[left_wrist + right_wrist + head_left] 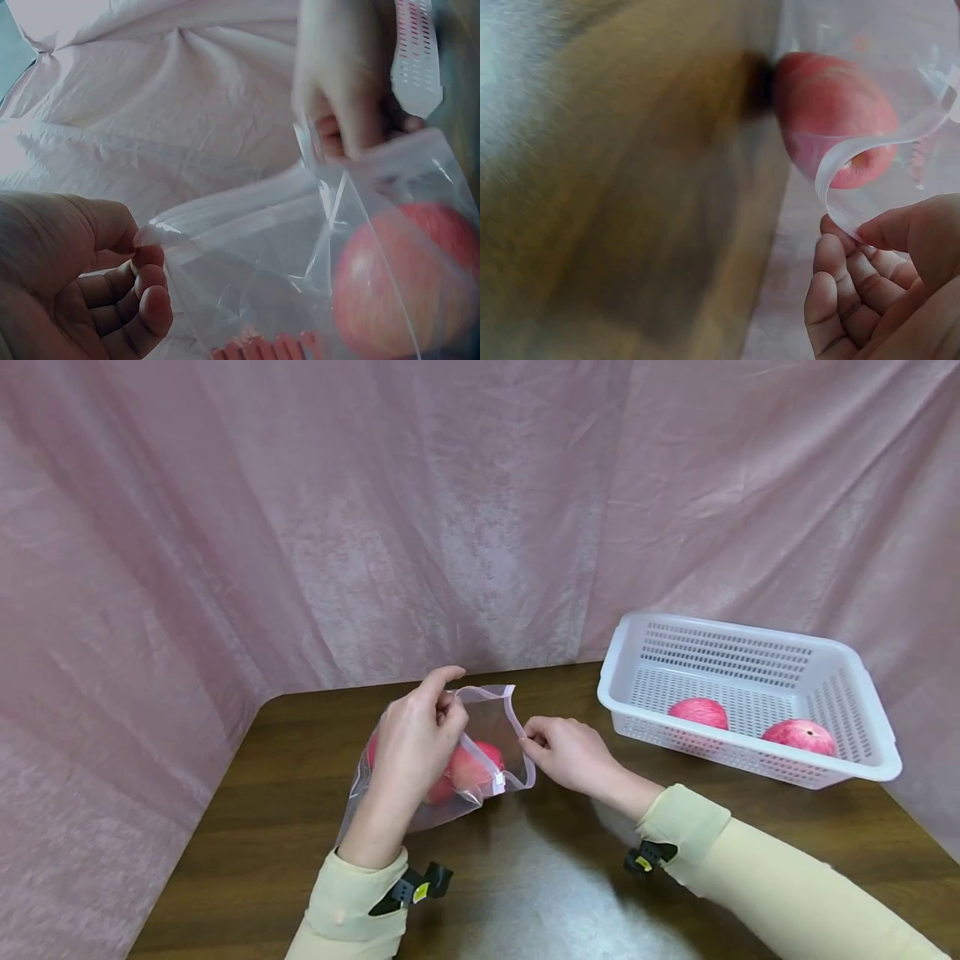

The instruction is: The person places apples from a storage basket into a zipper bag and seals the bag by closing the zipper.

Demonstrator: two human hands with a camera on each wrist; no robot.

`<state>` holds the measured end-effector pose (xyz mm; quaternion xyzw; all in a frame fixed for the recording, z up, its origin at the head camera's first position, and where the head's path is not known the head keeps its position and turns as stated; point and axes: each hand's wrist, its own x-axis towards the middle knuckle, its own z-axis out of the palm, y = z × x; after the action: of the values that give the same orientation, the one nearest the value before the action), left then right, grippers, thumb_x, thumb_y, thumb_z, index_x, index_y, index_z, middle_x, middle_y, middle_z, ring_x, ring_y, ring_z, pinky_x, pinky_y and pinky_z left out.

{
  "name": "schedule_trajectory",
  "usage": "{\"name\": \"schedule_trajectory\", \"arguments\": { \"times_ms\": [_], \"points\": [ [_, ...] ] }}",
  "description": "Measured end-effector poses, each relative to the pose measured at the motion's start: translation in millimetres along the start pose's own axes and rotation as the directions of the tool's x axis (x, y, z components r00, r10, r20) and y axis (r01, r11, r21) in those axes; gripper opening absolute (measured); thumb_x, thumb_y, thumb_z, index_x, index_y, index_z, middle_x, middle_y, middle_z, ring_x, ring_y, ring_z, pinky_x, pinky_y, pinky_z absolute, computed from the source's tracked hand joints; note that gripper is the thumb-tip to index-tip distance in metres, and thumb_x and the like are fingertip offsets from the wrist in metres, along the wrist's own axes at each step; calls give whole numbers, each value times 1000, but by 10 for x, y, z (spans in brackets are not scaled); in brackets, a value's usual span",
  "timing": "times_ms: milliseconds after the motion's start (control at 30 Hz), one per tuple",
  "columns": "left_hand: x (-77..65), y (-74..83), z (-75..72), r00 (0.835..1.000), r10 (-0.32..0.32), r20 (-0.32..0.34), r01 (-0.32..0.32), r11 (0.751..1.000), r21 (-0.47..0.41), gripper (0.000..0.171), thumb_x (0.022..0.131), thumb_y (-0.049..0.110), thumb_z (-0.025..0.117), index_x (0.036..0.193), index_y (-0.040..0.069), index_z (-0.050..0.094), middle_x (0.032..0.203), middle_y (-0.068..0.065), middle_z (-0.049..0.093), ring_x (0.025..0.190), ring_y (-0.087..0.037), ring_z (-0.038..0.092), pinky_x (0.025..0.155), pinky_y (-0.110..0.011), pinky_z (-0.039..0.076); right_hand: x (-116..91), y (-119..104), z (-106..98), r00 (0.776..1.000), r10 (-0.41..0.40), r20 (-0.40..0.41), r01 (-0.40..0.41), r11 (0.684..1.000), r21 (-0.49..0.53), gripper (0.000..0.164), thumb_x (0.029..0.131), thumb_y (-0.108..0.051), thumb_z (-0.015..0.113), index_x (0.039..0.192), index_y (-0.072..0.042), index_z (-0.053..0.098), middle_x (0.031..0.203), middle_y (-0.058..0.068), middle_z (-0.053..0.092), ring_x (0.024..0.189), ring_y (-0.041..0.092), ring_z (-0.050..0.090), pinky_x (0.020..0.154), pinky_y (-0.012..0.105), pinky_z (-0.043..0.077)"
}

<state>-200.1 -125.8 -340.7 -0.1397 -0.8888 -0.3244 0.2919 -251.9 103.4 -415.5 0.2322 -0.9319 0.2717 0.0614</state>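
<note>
A clear slider zip bag [450, 817] with a pale pink rim lies between my hands, its mouth spread apart. Red apples [472, 770] sit inside it, partly covered by my left hand [411, 739]. Thumb and index finger of that hand pinch one side of the bag's rim, as the left wrist view shows. On the other side, my right hand [573, 756] pinches the rim between thumb and index finger. A white slider [499, 782] hangs at the near corner of the mouth. In the right wrist view an apple [832, 112] shows behind the curved rim.
A white perforated plastic basket [750, 625] stands at the back right of the wooden table [300, 785]. It holds two apples, one on the left [699, 712] and one on the right [801, 737]. A pink curtain [465, 527] hangs behind the table.
</note>
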Motion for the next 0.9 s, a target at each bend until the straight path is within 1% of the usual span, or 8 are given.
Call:
{"name": "schedule_trajectory", "arguments": {
  "times_ms": [133, 233, 400, 600, 733, 900],
  "points": [
    [-12, -7, 11, 999, -29, 20, 29, 1000, 6, 40, 96, 4, 64, 133, 12, 75, 78, 4, 60, 65, -19, 52, 63, -41, 45, 22, -54, -122, 1000, 3, -30, -3, 1000, 23, 13, 105, -24, 70, 94, -22, 75, 68, -14, 59, 63, 9, 53, 61, 35, 43],
    [-11, -15, 21, 999, -39, 29, 39, 999, 6, 39, 97, 5, 64, 134, 12, 75, 79, 4, 59, 65, -19, 51, 62, -40, 45, 29, -104, -206, 999, 4, -48, -2, 999, 42, 13, 105, -25, 69, 94, -22, 76, 69, -14, 60, 63, 10, 54, 62, 36, 44],
    [-3, -19, 29, 999, -31, 34, 31, 999, -8, 39, 97, 5, 65, 134, 11, 75, 78, 3, 60, 65, -18, 51, 63, -40, 45, 50, -192, -366, 998, 11, -65, -6, 997, 73, 14, 106, -27, 69, 95, -21, 77, 69, -11, 61, 64, 12, 54, 64, 37, 45],
    [-1, -15, 1, 999, -24, 25, 24, 1000, -15, 40, 97, 6, 64, 135, 12, 75, 77, 4, 59, 65, -17, 51, 63, -40, 45, 154, -302, -544, 995, 7, -101, 5, 993, 121, 15, 106, -26, 69, 97, -18, 78, 72, -10, 64, 67, 14, 56, 67, 38, 45],
    [0, 0, -20, 1000, -11, 0, 11, 1000, -23, 40, 97, 5, 62, 135, 11, 75, 75, 4, 57, 64, -17, 50, 62, -40, 44, 213, -346, -641, 994, 1, -112, 14, 991, 133, 17, 105, -27, 69, 98, -16, 79, 73, -9, 65, 68, 15, 56, 68, 38, 45],
    [1, 33, -69, 998, -7, -67, 4, 999, -51, 38, 98, 2, 61, 132, 11, 75, 77, 2, 59, 64, -19, 50, 62, -41, 44, 244, -322, -746, 993, 0, -118, 16, 991, 132, 18, 106, -26, 69, 97, -15, 78, 73, -7, 65, 69, 17, 56, 68, 38, 45]
  ]
}}
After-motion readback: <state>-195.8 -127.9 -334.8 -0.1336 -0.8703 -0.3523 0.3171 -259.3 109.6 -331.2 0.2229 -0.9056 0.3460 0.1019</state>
